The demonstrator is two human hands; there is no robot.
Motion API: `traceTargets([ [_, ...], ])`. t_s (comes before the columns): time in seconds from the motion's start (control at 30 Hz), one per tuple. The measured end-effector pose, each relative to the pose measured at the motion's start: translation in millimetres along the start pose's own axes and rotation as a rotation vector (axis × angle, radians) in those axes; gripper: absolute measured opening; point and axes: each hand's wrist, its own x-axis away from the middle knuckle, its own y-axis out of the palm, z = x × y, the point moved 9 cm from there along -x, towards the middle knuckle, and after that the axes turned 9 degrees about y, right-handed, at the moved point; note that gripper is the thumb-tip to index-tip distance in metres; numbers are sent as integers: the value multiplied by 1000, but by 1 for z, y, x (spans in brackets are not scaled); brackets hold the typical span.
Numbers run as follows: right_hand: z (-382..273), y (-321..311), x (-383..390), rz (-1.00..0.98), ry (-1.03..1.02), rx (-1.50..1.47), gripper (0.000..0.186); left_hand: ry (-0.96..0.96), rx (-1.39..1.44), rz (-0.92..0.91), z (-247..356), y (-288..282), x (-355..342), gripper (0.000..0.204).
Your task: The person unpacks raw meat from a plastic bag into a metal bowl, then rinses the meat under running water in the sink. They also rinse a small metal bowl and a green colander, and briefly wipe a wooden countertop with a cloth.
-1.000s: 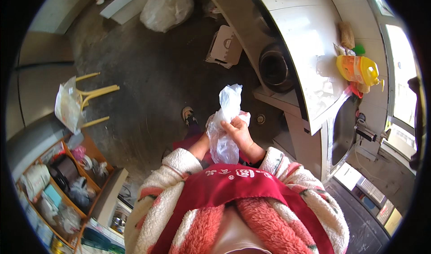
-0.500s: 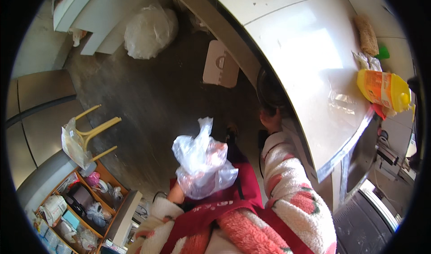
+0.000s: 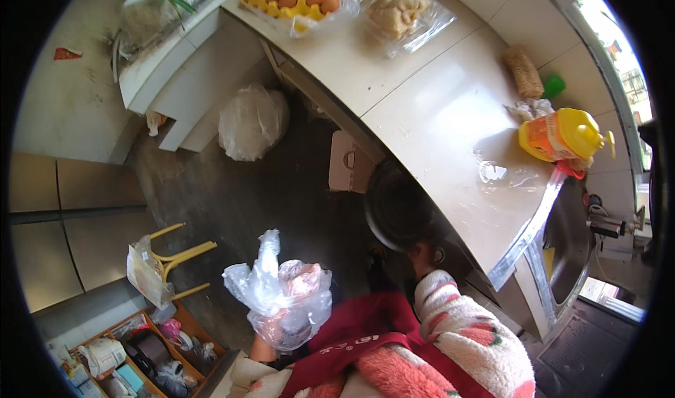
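Note:
My left hand point(image 3: 266, 343) holds a crumpled clear plastic bag point(image 3: 281, 292) from below, with something pink inside it; the bag hides most of the fingers. My right hand point(image 3: 423, 256) reaches to the right under the counter and grips the near rim of a large dark round pan point(image 3: 399, 197), which is partly pulled out from below the worktop. My red apron and fleece sleeves lie below both hands.
The white tiled counter point(image 3: 436, 152) bears eggs point(image 3: 288, 1), bagged dough point(image 3: 401, 15) and a yellow jug point(image 3: 559, 134). A sink point(image 3: 562, 271) is right, a yellow stool point(image 3: 176, 261) and wooden organiser point(image 3: 148, 359) left. A big plastic bag point(image 3: 253, 120) is on the floor.
My right hand has left the bag and reached right to the pan, which has come out from under the counter. My left hand and bag have moved left. The view has shifted toward the counter.

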Motion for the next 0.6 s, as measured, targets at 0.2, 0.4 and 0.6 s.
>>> traceTargets([
  [0.2, 4, 62, 149, -9, 166, 364, 13, 228, -47, -3, 128, -32, 51, 27],
  [0.4, -33, 154, 280, -266, -29, 482, 14, 496, -104, -44, 261, -51, 118, 27],
  [0.6, -112, 165, 330, -250, -271, 465, 17, 711, -175, -211, 362, -5, 146, 26],
])
